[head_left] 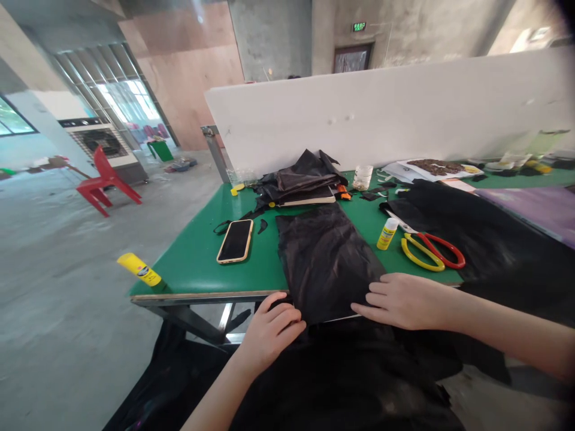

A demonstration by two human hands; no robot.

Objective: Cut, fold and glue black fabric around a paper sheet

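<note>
A black sheet with a creased, slightly shiny surface (326,257) runs from the green table over its near edge towards me. A thin pale edge shows along its near end. My left hand (276,329) grips the sheet's near left corner with curled fingers. At the near right side, the fingers of my right hand (399,299) lie over the sheet and hold it; the thumb's grip is partly hidden. Right of the sheet stand a small glue stick (387,234) and scissors with yellow and red handles (433,251). A phone (235,241) lies to its left.
A yellow glue tube (140,270) stands at the left corner of the green table (188,263). Behind are piled black sheets (300,179) and a white cup (362,178). More black material (503,239) covers the right. A white partition (381,114) closes the back.
</note>
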